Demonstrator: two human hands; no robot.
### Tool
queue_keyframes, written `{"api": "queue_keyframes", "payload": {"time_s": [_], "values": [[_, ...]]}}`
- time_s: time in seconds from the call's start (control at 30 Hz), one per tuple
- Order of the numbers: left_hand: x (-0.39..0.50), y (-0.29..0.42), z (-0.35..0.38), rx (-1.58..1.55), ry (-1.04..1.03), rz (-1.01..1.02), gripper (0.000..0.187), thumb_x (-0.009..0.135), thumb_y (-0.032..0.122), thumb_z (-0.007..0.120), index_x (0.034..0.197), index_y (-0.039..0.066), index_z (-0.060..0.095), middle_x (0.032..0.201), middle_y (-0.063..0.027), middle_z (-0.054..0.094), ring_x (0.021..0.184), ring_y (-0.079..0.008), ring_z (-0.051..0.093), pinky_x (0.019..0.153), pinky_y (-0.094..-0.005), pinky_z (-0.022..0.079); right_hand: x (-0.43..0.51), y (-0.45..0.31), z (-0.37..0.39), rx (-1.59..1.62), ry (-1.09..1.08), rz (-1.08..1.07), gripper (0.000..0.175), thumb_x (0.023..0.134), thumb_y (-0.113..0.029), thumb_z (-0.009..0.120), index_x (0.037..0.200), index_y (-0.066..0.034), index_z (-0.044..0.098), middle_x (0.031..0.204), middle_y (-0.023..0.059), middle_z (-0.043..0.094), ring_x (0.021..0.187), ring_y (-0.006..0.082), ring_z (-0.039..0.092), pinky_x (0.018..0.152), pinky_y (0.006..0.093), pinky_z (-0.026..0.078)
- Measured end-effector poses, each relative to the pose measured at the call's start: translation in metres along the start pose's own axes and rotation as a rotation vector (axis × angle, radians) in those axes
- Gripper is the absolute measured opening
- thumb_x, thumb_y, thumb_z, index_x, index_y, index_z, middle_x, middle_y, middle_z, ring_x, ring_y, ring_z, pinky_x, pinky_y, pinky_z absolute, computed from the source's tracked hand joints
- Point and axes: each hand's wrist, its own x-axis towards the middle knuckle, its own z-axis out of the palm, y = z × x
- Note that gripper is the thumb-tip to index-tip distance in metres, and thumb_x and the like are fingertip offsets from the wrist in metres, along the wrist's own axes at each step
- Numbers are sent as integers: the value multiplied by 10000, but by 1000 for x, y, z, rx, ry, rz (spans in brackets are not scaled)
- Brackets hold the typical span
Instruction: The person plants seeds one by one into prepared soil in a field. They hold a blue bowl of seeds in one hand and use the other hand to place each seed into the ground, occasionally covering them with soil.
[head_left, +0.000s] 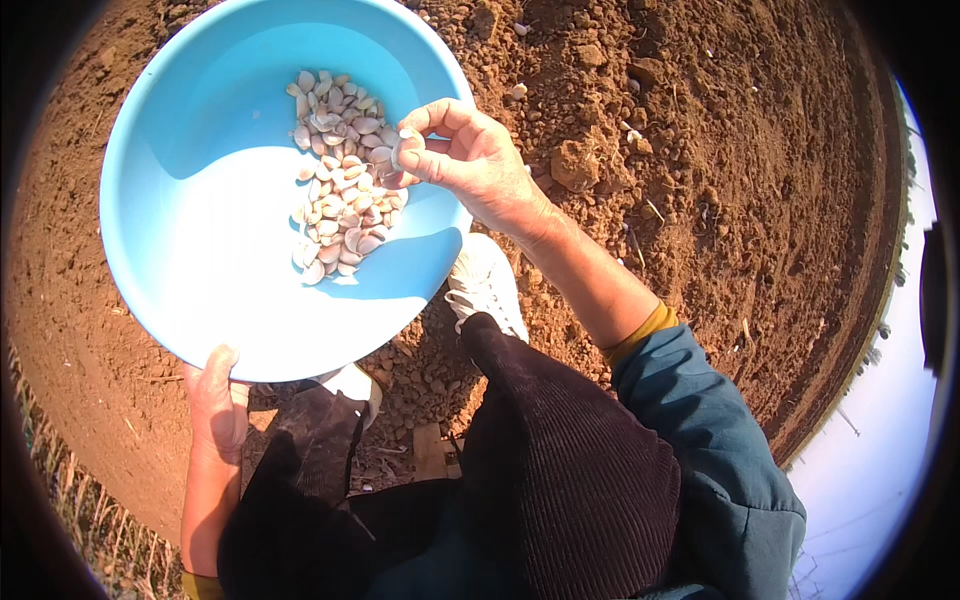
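A blue plastic basin (217, 82) is held out before me, its lower part bright with sunlight. Garlic cloves (349, 202) lie heaped inside it, towards the right of its floor. My left hand (217, 397) grips the basin's near rim, thumb on top and the other fingers hidden underneath. Over the basin's right edge, my right hand (465, 157) pinches a pale garlic clove (397, 154) between thumb and forefinger. The fingers cover part of that clove.
Loose brown soil (712, 225) with clods surrounds me, and a few pale cloves (519, 91) lie on it to the right. My white shoes (487, 285) stand below the basin. Between my legs is a piece of wood (430, 451). Dry stubble (97, 517) borders the lower left.
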Motion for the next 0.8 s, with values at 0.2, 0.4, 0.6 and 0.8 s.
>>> {"api": "queue_keyframes", "payload": {"time_s": [0.2, 0.4, 0.6, 0.8], "values": [[-4, 11, 0, 35, -80, 68, 712, 906, 108, 596, 1523, 5, 255, 1463, -174, 409, 1328, -293, 466, 1088, -451, 443, 1, -74, -212, -503, 757, -195, 310, 937, -168, 718, 1198, -16, 646, 977, 61, 700, 856, 146, 685, 737, 315, 584], [21, 35, 19, 68, 157, -109, 736, 900, 130, 617, 1525, 8, 249, 1456, -171, 407, 1313, -294, 472, 1072, -442, 463, 16, -106, -341, -1454, 1030, -34, 298, 919, -270, 719, 1177, -124, 691, 908, 84, 715, 804, 201, 696, 708, 352, 554], [46, 58, 83, 110, 611, -232, 763, 894, 141, 628, 1530, 3, 228, 1451, -181, 406, 1314, -302, 472, 1076, -450, 462, 61, -93, -362, -1866, 993, 140, 308, 935, -404, 658, 1097, -145, 697, 976, 142, 719, 912, 352, 686, 771, 471, 540], [57, 67, 92, 152, 621, -267, 770, 894, 136, 630, 1538, 26, 223, 1465, -182, 390, 1318, -303, 469, 1077, -452, 463, 78, -99, -363, -2146, 749, 178, 181, 950, -260, 618, 1006, -96, 671, 879, 163, 709, 870, 392, 692, 713, 497, 554]]}}
